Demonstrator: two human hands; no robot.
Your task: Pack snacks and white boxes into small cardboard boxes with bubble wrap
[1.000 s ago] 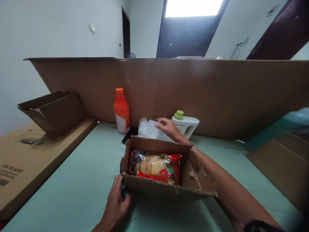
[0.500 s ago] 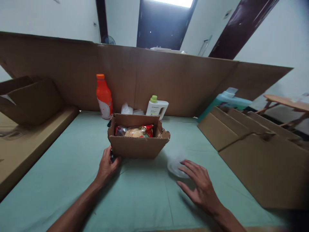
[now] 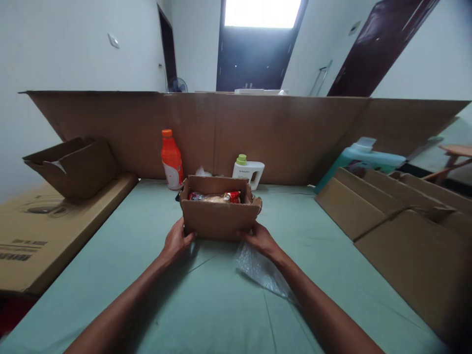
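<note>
Both forearms extend forward from the lower edge of the view and converge on a small open cardboard box [image 3: 220, 220] standing upright at the middle of the green table surface [image 3: 110, 265]. The left hand [image 3: 176, 242] is placed at the lower left corner of the box, wrist low near the table, fingers curled against the front wall and the corner; whether they actually grip the board cannot be determined. The right hand [image 3: 260, 238] is placed at the lower right corner, fingers bent and touching the front wall near its base, thumb side toward the box. The box holds a red snack packet [image 3: 216, 197] lying flat inside, visible just over the front rim. A sheet of clear bubble wrap [image 3: 263, 272] lies on the table directly beneath the right wrist and forearm, just in front of the box. Behind the box, close to a tall cardboard wall [image 3: 295, 132], stand an orange bottle [image 3: 171, 160] to the left and a white bottle with a green cap [image 3: 248, 170] to the right. A folded carton [image 3: 73, 164] rests at the left, and flattened cartons [image 3: 401, 226] lie at the right
</note>
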